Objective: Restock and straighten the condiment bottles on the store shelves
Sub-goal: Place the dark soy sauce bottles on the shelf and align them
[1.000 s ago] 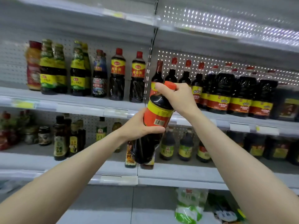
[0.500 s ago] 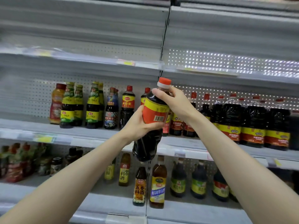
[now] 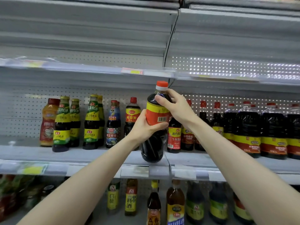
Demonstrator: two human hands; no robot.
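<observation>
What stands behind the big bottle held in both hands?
The middle shelf, with a red-capped dark bottle left of the big bottle and a red-labelled bottle right of it. Anything directly behind is covered.

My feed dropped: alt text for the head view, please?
The left hand grips the label and the right hand the shoulder of a large dark sauce bottle, held before the middle shelf. Condiment bottles line that shelf behind it.

Head-worn camera faces the shelves from close.
</observation>
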